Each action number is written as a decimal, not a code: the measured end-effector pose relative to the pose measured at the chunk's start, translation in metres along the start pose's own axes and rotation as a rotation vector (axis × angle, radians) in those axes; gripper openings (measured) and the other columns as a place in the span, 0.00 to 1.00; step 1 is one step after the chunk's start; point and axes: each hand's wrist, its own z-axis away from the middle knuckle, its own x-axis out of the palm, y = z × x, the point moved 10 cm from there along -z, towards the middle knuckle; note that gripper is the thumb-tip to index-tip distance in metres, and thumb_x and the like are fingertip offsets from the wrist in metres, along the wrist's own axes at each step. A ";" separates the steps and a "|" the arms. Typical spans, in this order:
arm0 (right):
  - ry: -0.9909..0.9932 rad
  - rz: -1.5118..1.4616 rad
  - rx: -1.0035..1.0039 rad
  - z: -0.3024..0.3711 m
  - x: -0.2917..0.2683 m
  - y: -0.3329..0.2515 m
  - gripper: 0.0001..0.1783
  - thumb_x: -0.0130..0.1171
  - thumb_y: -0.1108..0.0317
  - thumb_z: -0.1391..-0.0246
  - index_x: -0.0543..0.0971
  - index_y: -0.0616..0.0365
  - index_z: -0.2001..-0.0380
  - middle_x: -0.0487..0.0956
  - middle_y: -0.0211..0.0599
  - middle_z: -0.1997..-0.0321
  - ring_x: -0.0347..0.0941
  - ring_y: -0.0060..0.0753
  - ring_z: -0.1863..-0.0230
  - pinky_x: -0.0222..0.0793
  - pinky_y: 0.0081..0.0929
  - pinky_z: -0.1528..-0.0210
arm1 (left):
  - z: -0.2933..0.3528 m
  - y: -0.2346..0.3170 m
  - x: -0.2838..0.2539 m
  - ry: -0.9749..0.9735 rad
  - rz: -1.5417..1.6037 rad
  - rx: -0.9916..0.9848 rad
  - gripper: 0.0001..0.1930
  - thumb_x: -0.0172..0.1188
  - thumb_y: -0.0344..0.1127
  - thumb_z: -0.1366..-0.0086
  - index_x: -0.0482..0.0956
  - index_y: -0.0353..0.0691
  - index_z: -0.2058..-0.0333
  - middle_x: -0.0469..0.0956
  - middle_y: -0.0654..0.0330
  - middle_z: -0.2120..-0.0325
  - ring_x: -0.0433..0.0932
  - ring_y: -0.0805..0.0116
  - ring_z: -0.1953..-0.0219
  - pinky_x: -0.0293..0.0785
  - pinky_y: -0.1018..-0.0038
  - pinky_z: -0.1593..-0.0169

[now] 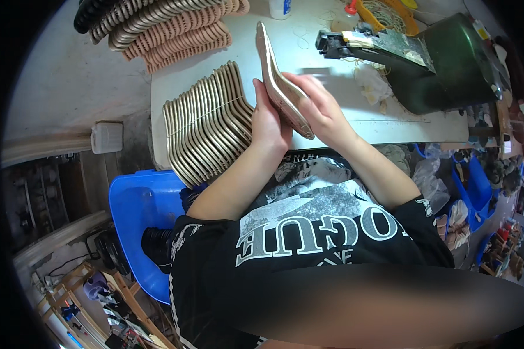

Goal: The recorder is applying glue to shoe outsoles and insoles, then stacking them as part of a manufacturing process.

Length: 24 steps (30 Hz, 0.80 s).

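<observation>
Through the head camera I see two bare hands holding a curved gold shoe sole [266,51], possibly two stacked, on edge just right of a row of similar gold soles [206,123] at a white table [305,61]. The left hand [269,125] cups the sole's left side, thumb raised; I cannot tell how its hidden fingers lie. The right hand [327,116] has its fingers pressed together against the right face. Beyond the row lie ridged tan stacks [183,43]; nearer than it sits a blue plastic tub [135,200]; well to its right stands a dark green machine [457,64].
</observation>
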 end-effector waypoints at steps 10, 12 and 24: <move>-0.226 0.494 0.154 0.039 -0.006 0.035 0.23 0.60 0.70 0.54 0.70 0.62 0.53 0.75 0.50 0.58 0.72 0.50 0.55 0.69 0.41 0.53 | 0.025 0.120 -0.010 0.066 -1.066 0.606 0.20 0.55 0.40 0.35 0.68 0.34 0.50 0.71 0.52 0.54 0.69 0.62 0.50 0.63 0.69 0.44; -0.252 0.768 0.295 0.045 -0.008 0.060 0.23 0.61 0.68 0.55 0.70 0.61 0.54 0.76 0.47 0.59 0.73 0.49 0.58 0.70 0.40 0.55 | 0.038 0.145 0.000 0.157 -1.960 0.868 0.20 0.58 0.42 0.40 0.72 0.35 0.54 0.71 0.52 0.55 0.68 0.53 0.50 0.63 0.63 0.46; -0.283 0.299 0.323 0.040 0.014 0.060 0.15 0.56 0.67 0.52 0.67 0.60 0.63 0.76 0.51 0.74 0.75 0.55 0.70 0.70 0.42 0.66 | -0.021 0.132 -0.051 -0.180 -1.957 0.063 0.17 0.59 0.47 0.42 0.75 0.36 0.75 0.74 0.56 0.72 0.71 0.64 0.65 0.65 0.70 0.58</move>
